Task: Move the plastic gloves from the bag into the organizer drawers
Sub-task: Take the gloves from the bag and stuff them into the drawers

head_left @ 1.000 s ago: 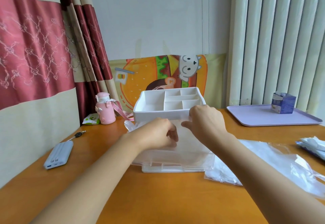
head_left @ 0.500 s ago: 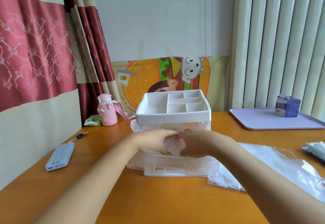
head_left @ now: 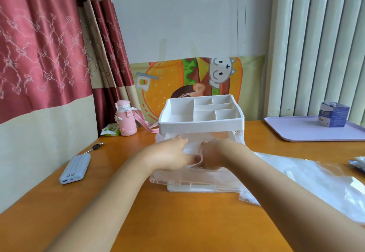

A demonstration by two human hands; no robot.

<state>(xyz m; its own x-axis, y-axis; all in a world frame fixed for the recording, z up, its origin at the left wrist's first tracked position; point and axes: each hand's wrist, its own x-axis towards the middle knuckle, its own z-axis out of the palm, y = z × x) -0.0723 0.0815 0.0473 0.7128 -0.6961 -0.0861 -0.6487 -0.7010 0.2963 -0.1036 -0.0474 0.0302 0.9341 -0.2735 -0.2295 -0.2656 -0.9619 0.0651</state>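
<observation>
The fingers (head_left: pixel 177 140) of the left hand (head_left: pixel 169 155) and of the right hand (head_left: pixel 215 157) are curled into a crumpled wad of plastic gloves (head_left: pixel 192 149), grasping it between them. A second ago both hands were up by the organizer's white top rim; they have since dropped and pushed forward, so the wad now sits low in the pulled-out clear drawer (head_left: pixel 187 178) at the front of the organizer (head_left: pixel 201 125). This looks like the tucking-in step, with the drawer not yet closed.

By count there are two hands, one wad whose separate gloves cannot be told apart, and one organizer with six compartments in its top tray. One drawer stands open; any others are hidden. One flat clear bag (head_left: pixel 316 174) lies on the tabletop (head_left: pixel 197 222) at 4 o'clock from the organizer. Further out are one pink bottle (head_left: pixel 125 121) at 10 o'clock, one power bank (head_left: pixel 75 168) at 8 o'clock, and one lilac tray (head_left: pixel 300 129) at 2 o'clock carrying one blue carton (head_left: pixel 333 114).
</observation>
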